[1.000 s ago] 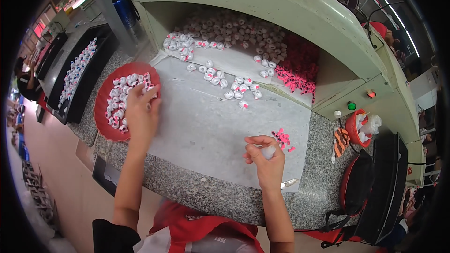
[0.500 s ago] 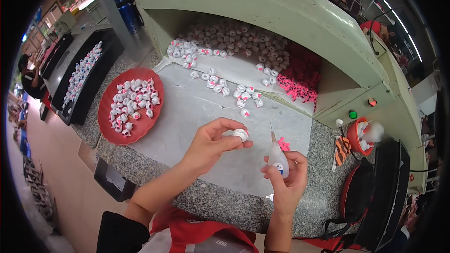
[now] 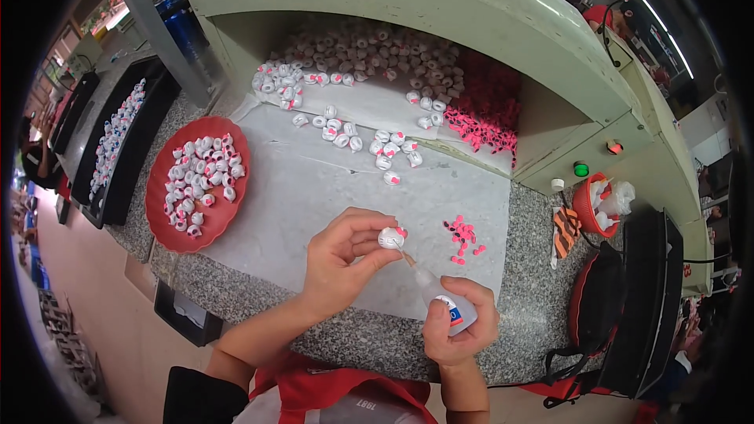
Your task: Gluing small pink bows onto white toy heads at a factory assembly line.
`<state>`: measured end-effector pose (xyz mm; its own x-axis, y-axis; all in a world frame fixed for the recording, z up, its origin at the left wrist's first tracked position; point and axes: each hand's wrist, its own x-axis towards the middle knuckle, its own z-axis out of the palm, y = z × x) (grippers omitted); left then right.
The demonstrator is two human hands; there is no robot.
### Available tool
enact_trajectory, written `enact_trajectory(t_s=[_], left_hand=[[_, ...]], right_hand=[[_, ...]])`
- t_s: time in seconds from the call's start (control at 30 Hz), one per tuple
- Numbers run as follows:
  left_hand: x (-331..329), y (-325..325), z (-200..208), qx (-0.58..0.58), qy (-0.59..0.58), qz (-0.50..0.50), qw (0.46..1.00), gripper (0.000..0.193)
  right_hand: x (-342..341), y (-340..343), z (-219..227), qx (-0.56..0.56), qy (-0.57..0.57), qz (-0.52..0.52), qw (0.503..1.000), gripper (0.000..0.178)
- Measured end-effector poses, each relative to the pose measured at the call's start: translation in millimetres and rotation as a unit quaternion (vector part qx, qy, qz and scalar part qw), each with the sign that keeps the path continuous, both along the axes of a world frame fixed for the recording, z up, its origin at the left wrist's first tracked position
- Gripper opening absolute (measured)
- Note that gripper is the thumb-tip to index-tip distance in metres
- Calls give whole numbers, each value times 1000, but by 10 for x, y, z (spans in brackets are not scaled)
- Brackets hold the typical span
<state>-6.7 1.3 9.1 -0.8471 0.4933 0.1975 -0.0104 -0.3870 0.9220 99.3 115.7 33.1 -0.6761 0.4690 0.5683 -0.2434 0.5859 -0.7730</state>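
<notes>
A small round white piece with pink spots (image 3: 390, 238) is pinched between the thumb and fingers of my left hand (image 3: 342, 255). My right hand (image 3: 463, 320) grips a translucent glue bottle (image 3: 444, 298) with a blue-and-white label. The bottle leans up to the left, and its thin needle tip meets the lower side of the white piece. On the pale sheet (image 3: 298, 188), just beyond my right hand, lies a scatter of tiny pink pieces (image 3: 463, 233). Farther off on the sheet rest several similar white pieces (image 3: 382, 149).
A red scalloped plate (image 3: 206, 237) of white pieces sits at left. A green-grey hooded cabinet (image 3: 408, 0) spans the back, with heaps of white pieces (image 3: 377, 51) and pink pieces (image 3: 483, 114) inside. To the right are a red basket (image 3: 585, 208), a striped cloth (image 3: 565, 232) and a black bag (image 3: 597, 298).
My right hand has tilted the bottle leftward, bringing its tip to the white piece. My left hand still holds that piece, now turned. The tiny pink pieces have come more into view.
</notes>
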Motion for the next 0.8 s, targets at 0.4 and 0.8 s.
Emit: enact_trajectory(t_s=[0.4,0.8], left_hand=[[-14,-35,-15,-44,62,-1,997,31],[-4,-5,19,-28,22,-8,999,29]], right_hand=[[-61,46,-3,64,32,50,996,24],[-40,97,25,44,31,41,998,21]])
